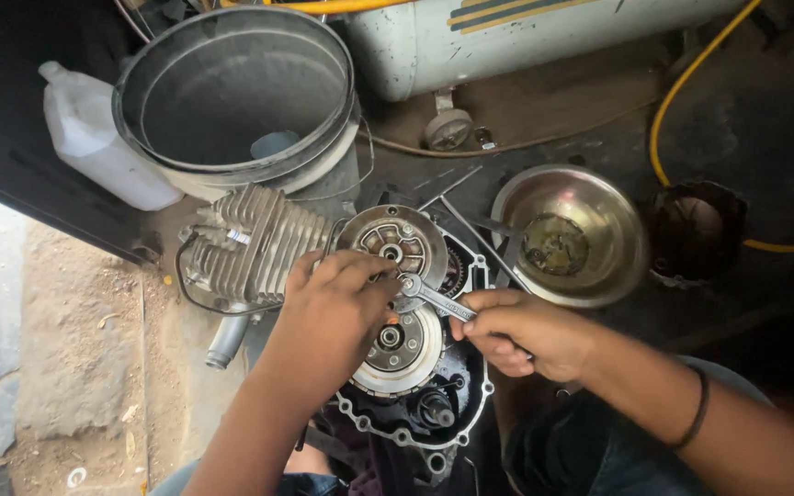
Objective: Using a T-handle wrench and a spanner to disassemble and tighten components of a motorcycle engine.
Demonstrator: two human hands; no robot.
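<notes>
**Both hands working on an opened engine case**

Down on the dirty floor, an opened motorcycle engine (360, 303) is lying on its side, with its finned cylinder (255, 243) pointing left and its uncovered side facing up. Two round metal assemblies are showing inside the case: an upper disc (392, 241) with cut-out slots and a lower clutch-like disc (404, 344) ringed with small bolts.

The left hand (328, 317) is resting palm down across the gap between the two discs, its fingers curled and pressing on the lower edge of the upper disc. The right hand (521, 332) is closing in a fist around the handle of a silver spanner (436, 297), gripping it firmly. The spanner's ring end is sitting just beside the left fingertips, at the centre of the case between the discs; whether it is seated on a nut cannot be told, as the fingers are partly covering it. A dark band is circling the right wrist.

Just right of the engine, a shallow metal bowl (599, 220) is holding a small geared part in oily liquid. Behind the cylinder, a large grey bucket (232, 92) is standing beside a white plastic jug (94, 138). A yellow hose (682, 92) is curving across the floor at the upper right, near a pale tank (507, 37).
</notes>
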